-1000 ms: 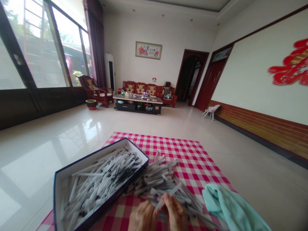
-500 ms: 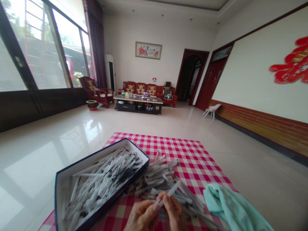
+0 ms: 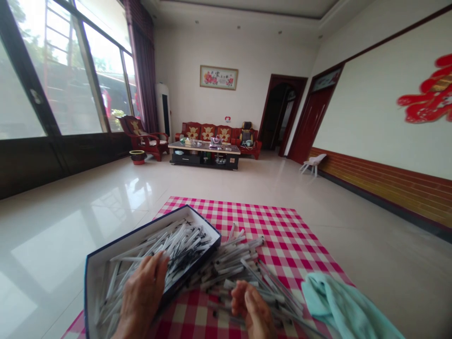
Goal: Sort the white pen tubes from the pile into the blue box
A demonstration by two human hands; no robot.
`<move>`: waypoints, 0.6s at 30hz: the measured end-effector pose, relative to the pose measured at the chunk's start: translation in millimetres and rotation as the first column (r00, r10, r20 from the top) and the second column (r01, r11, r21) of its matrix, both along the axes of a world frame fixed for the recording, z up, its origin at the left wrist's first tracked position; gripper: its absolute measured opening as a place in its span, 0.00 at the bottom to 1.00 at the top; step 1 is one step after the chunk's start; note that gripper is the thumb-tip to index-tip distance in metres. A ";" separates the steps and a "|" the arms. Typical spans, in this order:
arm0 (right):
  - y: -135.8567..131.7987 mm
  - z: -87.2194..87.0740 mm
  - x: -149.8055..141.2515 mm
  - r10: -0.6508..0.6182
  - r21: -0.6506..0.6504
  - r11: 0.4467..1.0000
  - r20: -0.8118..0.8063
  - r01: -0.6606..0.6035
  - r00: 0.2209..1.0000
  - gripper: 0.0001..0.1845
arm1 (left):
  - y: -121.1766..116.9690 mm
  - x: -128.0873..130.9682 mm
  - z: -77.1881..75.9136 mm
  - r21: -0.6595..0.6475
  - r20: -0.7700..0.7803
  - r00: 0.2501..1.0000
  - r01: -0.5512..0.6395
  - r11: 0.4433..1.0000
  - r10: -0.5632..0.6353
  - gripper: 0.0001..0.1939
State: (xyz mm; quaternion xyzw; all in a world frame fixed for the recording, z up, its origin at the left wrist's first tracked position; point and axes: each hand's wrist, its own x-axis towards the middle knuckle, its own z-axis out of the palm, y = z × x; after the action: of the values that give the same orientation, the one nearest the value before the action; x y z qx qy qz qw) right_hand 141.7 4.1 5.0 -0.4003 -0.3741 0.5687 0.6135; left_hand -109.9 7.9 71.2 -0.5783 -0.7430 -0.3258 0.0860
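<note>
Well apart, two hands at a box of pale tubes

The shallow box (image 3: 207, 226), dark blue at the rim and white inside, sits at a slant on a pink-and-white checked cloth (image 3: 282, 230). It is heaped with slim whitish tubes (image 3: 183, 240), many of them dark at the end, lying in all directions. The left hand (image 3: 143, 287) is above the box, over the near part of the heap, back of the hand uppermost. Its fingers are bunched together and bent downward; something whitish shows at the fingertips, but I cannot tell whether they are clamped on a tube or only near one.

Just to the right of the box lies a loose pile (image 3: 229, 263) of similar tubes, spread out on the cloth. The right hand (image 3: 252, 308) is over the near side of this pile, right of the box, with its fingers curled and the thumb close beside them. Whether anything is pinched there cannot be told.

Farther right of the box, beyond the pile, a crumpled mint-green towel (image 3: 335, 296) rests at the edge of the checked cloth. Well beyond the box, across the shiny floor (image 3: 226, 183), stand a low table (image 3: 181, 157) and a red wooden sofa (image 3: 254, 149).
</note>
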 end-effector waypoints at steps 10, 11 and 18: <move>-0.6 18.3 4.0 -0.120 0.094 0.989 0.108 0.110 0.987 0.15 | -4.4 18.0 9.0 0.102 -0.009 0.987 0.160 0.982 -0.160 0.12; -0.3 20.6 5.3 -0.117 0.098 0.990 0.148 0.103 0.982 0.15 | -5.9 29.7 7.1 0.052 0.030 0.957 0.288 0.956 -0.289 0.10; 6.4 37.0 23.3 -0.115 0.130 0.988 0.287 0.080 0.951 0.15 | -18.7 89.5 -36.5 -0.263 0.086 0.744 0.658 0.705 -0.663 0.09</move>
State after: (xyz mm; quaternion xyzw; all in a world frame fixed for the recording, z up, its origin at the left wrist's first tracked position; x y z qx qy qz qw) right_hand 164.9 10.4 42.0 -0.4619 -0.4733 0.4491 0.6008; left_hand -20.4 -10.8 34.7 -0.8142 -0.5240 -0.2237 -0.1120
